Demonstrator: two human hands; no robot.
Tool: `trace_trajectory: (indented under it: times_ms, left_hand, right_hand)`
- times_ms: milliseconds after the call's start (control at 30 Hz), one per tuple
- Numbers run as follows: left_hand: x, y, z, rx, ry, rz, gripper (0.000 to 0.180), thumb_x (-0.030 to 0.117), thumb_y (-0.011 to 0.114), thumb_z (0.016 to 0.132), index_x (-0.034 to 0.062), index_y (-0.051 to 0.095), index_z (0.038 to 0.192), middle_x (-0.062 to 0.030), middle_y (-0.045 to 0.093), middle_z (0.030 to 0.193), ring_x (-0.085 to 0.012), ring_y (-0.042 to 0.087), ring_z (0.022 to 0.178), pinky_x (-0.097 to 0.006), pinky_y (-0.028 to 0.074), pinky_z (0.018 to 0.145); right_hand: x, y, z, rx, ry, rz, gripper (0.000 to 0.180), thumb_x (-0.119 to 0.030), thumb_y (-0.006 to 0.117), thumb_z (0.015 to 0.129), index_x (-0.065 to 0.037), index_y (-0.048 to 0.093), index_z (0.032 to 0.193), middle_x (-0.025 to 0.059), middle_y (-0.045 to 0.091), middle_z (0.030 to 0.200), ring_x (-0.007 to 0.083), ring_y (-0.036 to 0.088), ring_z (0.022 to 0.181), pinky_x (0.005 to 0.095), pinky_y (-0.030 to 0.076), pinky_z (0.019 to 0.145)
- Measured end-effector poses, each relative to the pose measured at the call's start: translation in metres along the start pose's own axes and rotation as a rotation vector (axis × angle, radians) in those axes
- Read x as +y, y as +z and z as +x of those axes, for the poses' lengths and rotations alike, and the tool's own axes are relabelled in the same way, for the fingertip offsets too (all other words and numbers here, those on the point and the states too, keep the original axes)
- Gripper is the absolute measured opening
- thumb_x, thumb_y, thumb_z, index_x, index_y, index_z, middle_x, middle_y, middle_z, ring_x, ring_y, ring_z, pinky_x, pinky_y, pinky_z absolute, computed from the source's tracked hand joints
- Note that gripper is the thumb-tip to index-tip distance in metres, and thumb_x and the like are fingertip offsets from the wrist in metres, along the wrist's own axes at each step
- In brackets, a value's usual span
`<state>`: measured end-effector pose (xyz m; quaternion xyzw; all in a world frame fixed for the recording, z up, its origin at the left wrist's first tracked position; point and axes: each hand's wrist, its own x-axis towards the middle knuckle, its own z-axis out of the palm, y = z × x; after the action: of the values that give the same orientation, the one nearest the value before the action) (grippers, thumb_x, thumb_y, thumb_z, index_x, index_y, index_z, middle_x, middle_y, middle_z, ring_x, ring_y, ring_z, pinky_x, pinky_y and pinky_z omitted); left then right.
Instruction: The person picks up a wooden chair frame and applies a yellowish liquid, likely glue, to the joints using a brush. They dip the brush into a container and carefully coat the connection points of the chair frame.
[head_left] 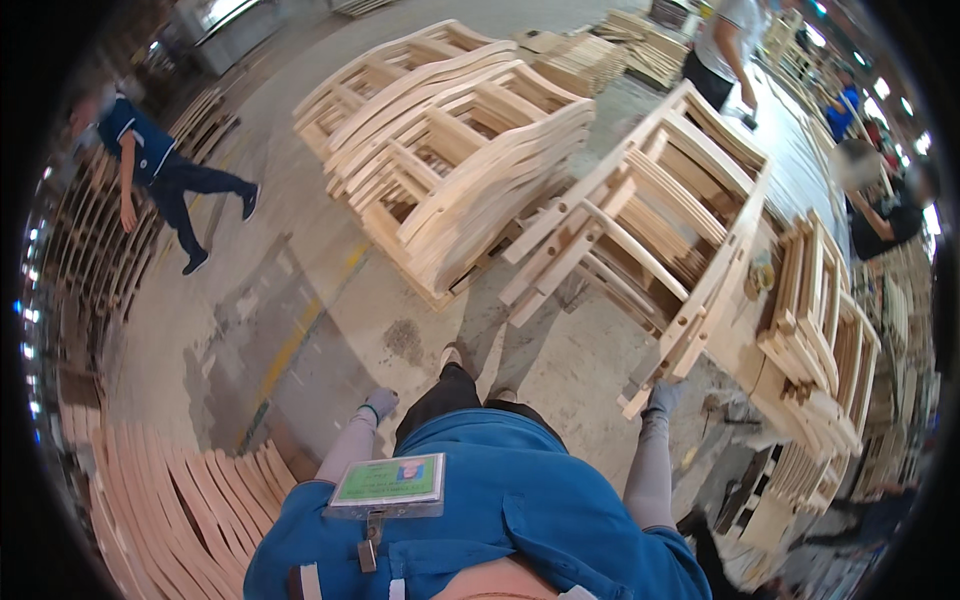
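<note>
My left hand (381,402), in a grey glove, hangs beside my left leg above the floor. I see nothing in it, and its fingers are too small to make out. On the other side, my gloved right hand (662,397) is closed at the near lower end of a pale wooden chair frame (728,262). Its fingers are partly hidden by the wood. This frame, with long side rails and crossbars, leans at a slant on a stack with several slats inside.
Ahead stands a tall stack of curved wooden frames (480,190). More frames (815,300) lean at the right, and curved slats (185,500) are piled at the lower left. One person (150,150) walks at the far left; another (722,50) stands beside a long table (790,125).
</note>
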<state>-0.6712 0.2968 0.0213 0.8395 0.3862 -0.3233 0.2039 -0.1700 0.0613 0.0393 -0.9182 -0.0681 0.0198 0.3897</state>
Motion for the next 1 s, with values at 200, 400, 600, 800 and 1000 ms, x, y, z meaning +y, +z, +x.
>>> trace_trajectory:
  times_ms: [200, 400, 600, 800, 1000]
  left_hand:
    - [-0.013, 0.006, -0.001, -0.010, 0.013, 0.068, 0.022, 0.009, 0.051, 0.076, 0.0042, 0.067, 0.090, -0.0140, 0.064, 0.097, -0.0311, 0.063, 0.087, -0.041, 0.053, 0.070]
    - [-0.041, -0.004, 0.008, -0.032, -0.245, -0.199, 0.025, 0.009, 0.050, 0.078, 0.0065, 0.065, 0.099, -0.0142, 0.063, 0.102, -0.0310, 0.060, 0.095, -0.045, 0.051, 0.073]
    - [-0.095, -0.025, 0.036, -0.088, -0.141, -0.017, 0.026, 0.011, 0.048, 0.081, 0.0071, 0.065, 0.100, -0.0140, 0.062, 0.105, -0.0320, 0.060, 0.096, -0.045, 0.051, 0.075]
    - [-0.184, -0.088, 0.110, -0.146, -0.063, 0.111, 0.027, 0.018, 0.050, 0.081, 0.0073, 0.065, 0.100, -0.0164, 0.061, 0.105, -0.0339, 0.059, 0.098, -0.045, 0.048, 0.081]
    - [-0.304, -0.182, 0.207, 0.219, -0.361, -0.687, 0.051, 0.032, 0.054, 0.079, 0.0053, 0.045, 0.122, -0.0228, 0.051, 0.118, -0.0368, 0.049, 0.110, -0.043, 0.038, 0.094]
  right_hand:
    - [0.003, 0.003, 0.004, -0.092, 0.085, 0.138, 0.055, -0.007, 0.058, 0.074, 0.006, 0.035, 0.122, 0.0186, 0.052, 0.110, 0.0290, 0.054, 0.094, 0.0341, 0.043, 0.082]
    - [-0.007, -0.018, 0.019, -0.205, 0.180, 0.164, 0.063, -0.005, 0.056, 0.064, 0.011, 0.037, 0.122, 0.0222, 0.054, 0.110, 0.0253, 0.054, 0.097, 0.0321, 0.044, 0.082]
    - [-0.181, 0.002, -0.012, 0.249, -0.185, 0.094, 0.061, -0.007, 0.051, 0.079, 0.000, 0.028, 0.135, 0.0198, 0.036, 0.136, 0.0298, 0.042, 0.120, 0.0362, 0.036, 0.098]
    - [-0.344, 0.131, -0.065, -0.050, -0.670, 0.567, 0.053, 0.006, 0.049, 0.083, 0.001, 0.032, 0.133, 0.0136, 0.035, 0.138, 0.0246, 0.034, 0.127, 0.0339, 0.027, 0.105]
    - [-0.420, 0.296, -0.149, -0.513, -0.492, 0.458, 0.055, 0.007, 0.058, 0.076, 0.000, 0.040, 0.127, 0.0125, 0.047, 0.126, 0.0212, 0.046, 0.114, 0.0318, 0.037, 0.097]
